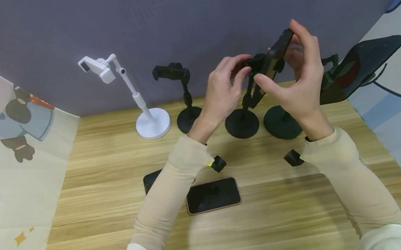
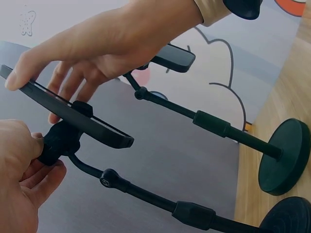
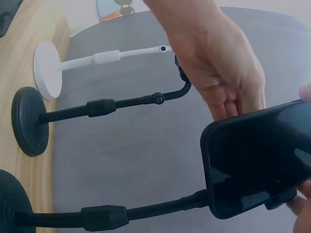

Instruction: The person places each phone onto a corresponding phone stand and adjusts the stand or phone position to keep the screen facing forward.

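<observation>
Two-handedly gripped the black phone [image 3: 257, 158] by opposite edges, between thumb and fingers of the right hand [image 1: 302, 83]; with curled left hand [image 1: 220, 88] fingers, pinched the holder clamp [image 2: 60, 141] near the right ones.

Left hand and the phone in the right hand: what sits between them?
The black clamp, gripped by the left hand; the left wrist view shows it against the phone.
</observation>
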A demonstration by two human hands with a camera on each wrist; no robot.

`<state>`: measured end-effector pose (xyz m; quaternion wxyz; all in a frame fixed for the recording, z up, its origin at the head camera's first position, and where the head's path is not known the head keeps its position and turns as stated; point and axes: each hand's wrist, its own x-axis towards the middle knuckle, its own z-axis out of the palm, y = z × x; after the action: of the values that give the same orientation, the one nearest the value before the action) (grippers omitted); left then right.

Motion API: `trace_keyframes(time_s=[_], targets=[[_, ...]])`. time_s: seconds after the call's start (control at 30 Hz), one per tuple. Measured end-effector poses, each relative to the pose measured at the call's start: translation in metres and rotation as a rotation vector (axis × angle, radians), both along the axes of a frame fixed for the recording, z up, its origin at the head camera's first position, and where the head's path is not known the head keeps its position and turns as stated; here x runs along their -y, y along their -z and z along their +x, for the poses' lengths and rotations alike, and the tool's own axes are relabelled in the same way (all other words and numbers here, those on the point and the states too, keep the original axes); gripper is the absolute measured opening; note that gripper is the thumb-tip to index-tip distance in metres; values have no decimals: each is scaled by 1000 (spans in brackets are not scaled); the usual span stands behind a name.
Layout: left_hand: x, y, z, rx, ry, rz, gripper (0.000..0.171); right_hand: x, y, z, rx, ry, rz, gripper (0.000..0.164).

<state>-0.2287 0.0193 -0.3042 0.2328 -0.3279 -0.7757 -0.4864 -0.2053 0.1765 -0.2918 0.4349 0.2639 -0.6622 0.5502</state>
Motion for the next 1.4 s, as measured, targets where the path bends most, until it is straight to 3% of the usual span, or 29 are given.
trace_keyframes(time_s=[0.4,0.83,1.03,1.4], targets=[[-1,1,-1,-10,3,10,34,1,0,-2,28,148,57,89],[0,0,-3,-26,67,22,34,5,-3,2,35,183,35,87],[1,-1,-3,-9,54,14,32,7,-2,0,23,277,60,88],[0,-3,-2,-50,-8,-73,31,6,-2,-6,3,353,105,85]])
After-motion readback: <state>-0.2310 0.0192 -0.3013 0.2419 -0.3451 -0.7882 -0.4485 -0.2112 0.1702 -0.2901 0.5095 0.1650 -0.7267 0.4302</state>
